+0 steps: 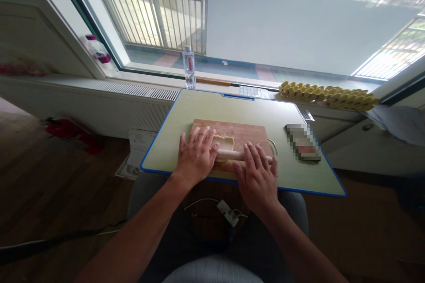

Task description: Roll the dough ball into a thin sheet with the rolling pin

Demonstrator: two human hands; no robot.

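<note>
A wooden rolling pin [229, 154] lies crosswise over a thin sheet of pale dough [224, 142] on a wooden cutting board [244, 130]. My left hand [196, 155] rests flat on the pin's left end, hiding that end; its fingers stretch out past the pin over the board. Across the right part of the pin lies my right hand [257, 172], palm down with fingers extended and the thumb on the near side. Neither hand is wrapped round the pin. The dough's near edge is partly covered by the pin. A metal handle [273, 147] sticks out at the board's right end.
Beneath the board is a pale green tabletop [162, 152] with a blue rim. A phone-like object [303, 142], blurred out, lies at the right. On the windowsill are a clear water bottle [189, 67] and yellow egg trays [327, 96]. A power strip [227, 212] is below the table.
</note>
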